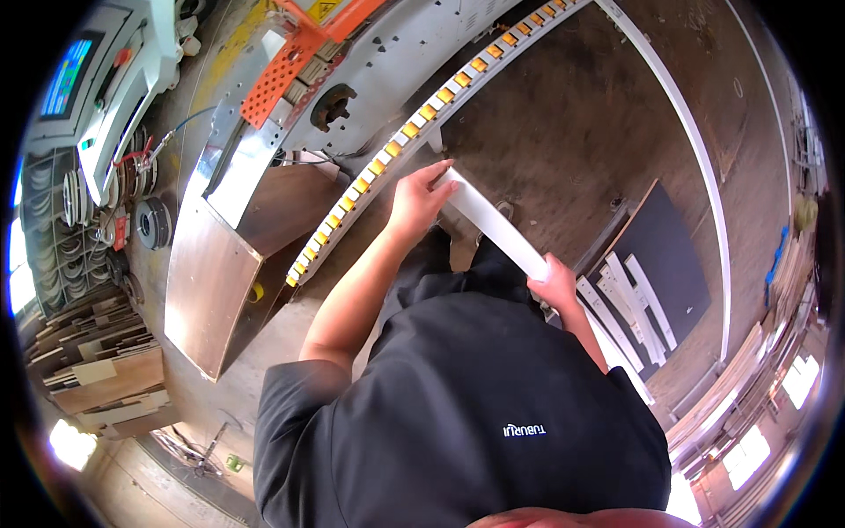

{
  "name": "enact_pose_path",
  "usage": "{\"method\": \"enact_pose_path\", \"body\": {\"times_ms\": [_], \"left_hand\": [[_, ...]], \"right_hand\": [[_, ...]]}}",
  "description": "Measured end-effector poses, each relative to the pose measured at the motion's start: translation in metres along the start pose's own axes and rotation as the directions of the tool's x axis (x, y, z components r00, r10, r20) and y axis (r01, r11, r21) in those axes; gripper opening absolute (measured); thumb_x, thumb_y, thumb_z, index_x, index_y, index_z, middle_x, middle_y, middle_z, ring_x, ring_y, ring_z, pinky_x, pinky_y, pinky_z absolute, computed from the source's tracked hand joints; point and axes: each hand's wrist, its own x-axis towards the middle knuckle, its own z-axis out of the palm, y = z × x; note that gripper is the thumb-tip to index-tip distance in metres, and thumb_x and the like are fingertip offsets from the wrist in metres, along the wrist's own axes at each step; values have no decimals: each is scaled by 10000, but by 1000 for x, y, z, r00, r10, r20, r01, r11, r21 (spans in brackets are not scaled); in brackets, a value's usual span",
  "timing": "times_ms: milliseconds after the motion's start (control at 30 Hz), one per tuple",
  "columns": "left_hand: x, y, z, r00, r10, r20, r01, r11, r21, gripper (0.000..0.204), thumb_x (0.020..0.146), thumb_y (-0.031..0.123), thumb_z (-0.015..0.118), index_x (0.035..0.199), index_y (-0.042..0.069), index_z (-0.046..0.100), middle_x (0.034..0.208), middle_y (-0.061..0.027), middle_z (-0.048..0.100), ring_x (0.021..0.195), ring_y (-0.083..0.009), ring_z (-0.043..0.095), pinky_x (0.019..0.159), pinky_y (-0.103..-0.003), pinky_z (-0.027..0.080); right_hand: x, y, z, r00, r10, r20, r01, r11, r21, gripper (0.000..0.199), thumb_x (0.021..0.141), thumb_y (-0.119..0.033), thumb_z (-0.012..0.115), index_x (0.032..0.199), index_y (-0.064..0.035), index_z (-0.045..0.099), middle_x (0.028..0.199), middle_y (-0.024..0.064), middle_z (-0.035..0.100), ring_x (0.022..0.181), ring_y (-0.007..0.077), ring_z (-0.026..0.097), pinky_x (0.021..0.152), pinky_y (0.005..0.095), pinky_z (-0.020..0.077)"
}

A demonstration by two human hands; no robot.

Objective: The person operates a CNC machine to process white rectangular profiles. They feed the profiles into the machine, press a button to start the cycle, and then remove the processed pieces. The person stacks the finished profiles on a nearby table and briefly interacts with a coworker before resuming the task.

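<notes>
A white narrow strip of board (497, 227) slants across in front of my body between my two hands. My left hand (420, 201) grips its far end, the thumb and fingers pinching the edge. Around its near end my right hand (556, 283) is closed, close to my right side. The strip is apart from the row of yellow rollers (377, 167) on the machine's edge, which runs just beyond my left hand.
Several white strips (629, 299) lie on a dark panel (673, 255) at my right. A wooden box (216, 290) stands at left below the machine (387, 70). A control panel with a screen (70, 75) is at upper left, and stacked boards (114, 378) sit at lower left.
</notes>
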Motion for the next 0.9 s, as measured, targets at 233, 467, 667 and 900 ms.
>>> {"method": "enact_pose_path", "body": {"times_ms": [233,467,667,900], "left_hand": [[-24,9,-21,983,-35,-183,-15,964,-266,285,989,148,784,1238,9,770,907,1,764,760,-50,655,707,-236,549],[-55,6,-61,982,181,-60,-171,974,152,248,1083,206,667,968,-6,725,810,-55,754,746,-109,705,703,-299,575],[-82,-10,-49,996,-44,80,68,939,-336,307,1068,283,700,1167,-6,678,1067,-87,774,936,-141,729,802,-322,573],[-54,16,-35,992,-123,-21,90,826,-556,221,1047,190,711,1183,16,721,1066,-61,776,916,-151,722,742,-310,598]], "right_hand": [[-16,-29,-2,999,8,31,-7,1000,-30,533,736,-389,757,1130,-49,642,1092,218,749,1056,418,714,921,490,565],[-22,-32,-5,1000,16,22,-15,998,-58,513,733,-376,763,1125,-65,651,1105,212,749,1073,412,712,922,498,562],[-18,-48,-26,998,-2,58,8,995,-99,522,731,-360,760,1142,-53,664,1104,215,758,1065,409,726,931,493,575],[-14,-62,-26,981,-150,123,110,952,286,656,881,-600,772,1162,-10,715,1050,222,762,1021,360,738,905,456,562]]}}
